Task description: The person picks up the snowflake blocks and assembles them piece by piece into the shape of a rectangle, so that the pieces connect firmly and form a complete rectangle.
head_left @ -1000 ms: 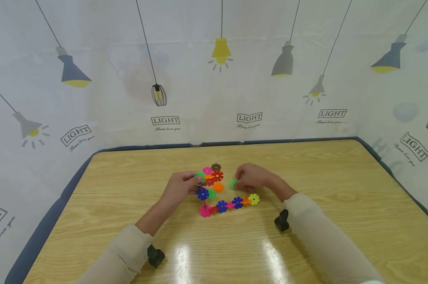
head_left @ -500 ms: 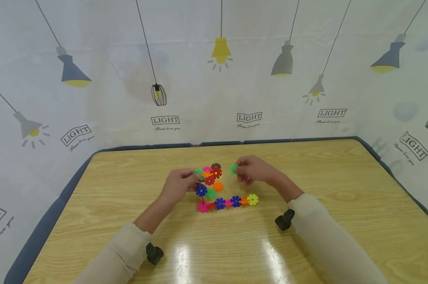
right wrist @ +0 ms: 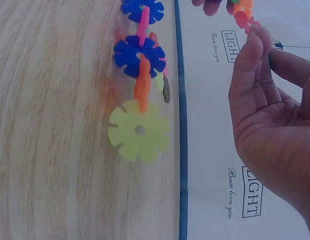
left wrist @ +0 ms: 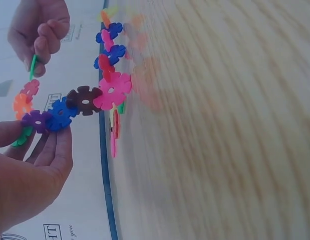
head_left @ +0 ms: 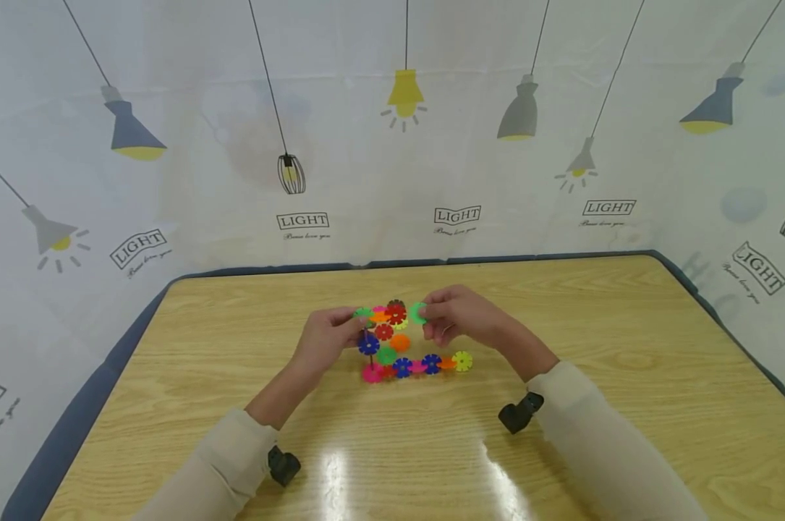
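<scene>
"How did the chain (head_left: 402,367) seem?"
"Light, I judged, its discs stiff but the joints liable to slip; best pinched beside a joint. Its near run stretched over the tabletop (head_left: 392,441); the left hand (head_left: 322,344) gripped it farther up."
"And the right hand (head_left: 460,315)?"
"Apart from the left hand, pinching a green disc (head_left: 417,312). The left wrist view showed that disc edge-on; the right wrist view mostly hid it."

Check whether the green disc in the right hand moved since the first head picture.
Yes: against the orange disc on the table, the held green disc shifted up and left in view.
</scene>
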Demonstrator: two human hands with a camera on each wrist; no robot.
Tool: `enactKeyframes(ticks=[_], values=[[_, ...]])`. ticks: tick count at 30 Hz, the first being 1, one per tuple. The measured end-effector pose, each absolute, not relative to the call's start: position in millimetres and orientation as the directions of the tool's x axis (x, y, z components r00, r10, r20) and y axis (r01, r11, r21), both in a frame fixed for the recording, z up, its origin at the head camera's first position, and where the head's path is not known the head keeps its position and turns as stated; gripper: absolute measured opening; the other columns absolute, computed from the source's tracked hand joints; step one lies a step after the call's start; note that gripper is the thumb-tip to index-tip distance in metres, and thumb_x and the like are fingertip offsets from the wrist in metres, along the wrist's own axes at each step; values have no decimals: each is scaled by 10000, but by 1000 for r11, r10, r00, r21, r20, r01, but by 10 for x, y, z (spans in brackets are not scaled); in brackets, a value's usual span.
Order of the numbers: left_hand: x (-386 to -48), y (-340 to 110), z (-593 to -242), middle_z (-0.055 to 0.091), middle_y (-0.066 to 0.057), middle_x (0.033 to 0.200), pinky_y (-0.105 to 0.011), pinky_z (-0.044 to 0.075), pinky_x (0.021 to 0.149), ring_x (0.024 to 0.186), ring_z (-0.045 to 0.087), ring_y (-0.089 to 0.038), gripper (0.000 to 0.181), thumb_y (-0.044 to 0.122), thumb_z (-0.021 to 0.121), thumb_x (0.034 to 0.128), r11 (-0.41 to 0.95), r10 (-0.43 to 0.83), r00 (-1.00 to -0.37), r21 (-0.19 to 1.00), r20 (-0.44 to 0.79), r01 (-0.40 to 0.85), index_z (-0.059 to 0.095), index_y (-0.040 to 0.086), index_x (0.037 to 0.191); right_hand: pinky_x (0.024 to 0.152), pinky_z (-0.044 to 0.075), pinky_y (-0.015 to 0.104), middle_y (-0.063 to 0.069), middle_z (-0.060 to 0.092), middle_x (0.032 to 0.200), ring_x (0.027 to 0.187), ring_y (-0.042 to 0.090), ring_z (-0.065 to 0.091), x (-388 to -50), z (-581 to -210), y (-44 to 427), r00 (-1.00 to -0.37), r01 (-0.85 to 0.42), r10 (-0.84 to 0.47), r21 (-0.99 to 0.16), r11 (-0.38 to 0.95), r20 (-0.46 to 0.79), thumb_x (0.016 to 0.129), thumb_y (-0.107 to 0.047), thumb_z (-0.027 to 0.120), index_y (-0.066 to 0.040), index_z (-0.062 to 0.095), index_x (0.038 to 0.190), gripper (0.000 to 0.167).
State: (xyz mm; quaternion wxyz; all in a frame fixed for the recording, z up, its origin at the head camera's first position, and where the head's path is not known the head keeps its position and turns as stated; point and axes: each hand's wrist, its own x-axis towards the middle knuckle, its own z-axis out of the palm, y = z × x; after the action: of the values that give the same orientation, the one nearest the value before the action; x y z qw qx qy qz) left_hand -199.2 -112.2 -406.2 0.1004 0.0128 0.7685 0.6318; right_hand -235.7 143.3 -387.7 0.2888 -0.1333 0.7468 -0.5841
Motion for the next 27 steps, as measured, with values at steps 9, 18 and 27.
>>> enactKeyframes(ticks=[9,18,27], values=[[-1997,-1126,-4068,678,-213,1146,-397,553,874,956,704,-221,290,139,579,984,195,170,-981,979,-96,-62,653,-6,1224,569,554,305,51,639,661,523,144,588,-2333,-3867,1382,-779,197,-563,-960,200,-278,999,-195,526,-19,590,836,249],[-1984,-1141,-4082,684,-132,1186,-388,537,919,1030,671,-249,285,157,560,995,208,216,-976,977,-9,37,664,67,1245,537,543,267,46,624,635,497,129,577,-2309,-3864,1342,-764,317,-557,-941,116,-326,998,-162,512,-32,589,816,236],[-1932,-1038,-4064,556,-140,1378,-488,423,1051,1239,525,-293,375,206,433,1044,103,357,-931,987,82,126,557,21,1345,535,542,251,41,628,634,499,122,585,-2284,-3878,1269,-759,340,-561,-936,91,-330,998,-159,513,-40,586,811,233]])
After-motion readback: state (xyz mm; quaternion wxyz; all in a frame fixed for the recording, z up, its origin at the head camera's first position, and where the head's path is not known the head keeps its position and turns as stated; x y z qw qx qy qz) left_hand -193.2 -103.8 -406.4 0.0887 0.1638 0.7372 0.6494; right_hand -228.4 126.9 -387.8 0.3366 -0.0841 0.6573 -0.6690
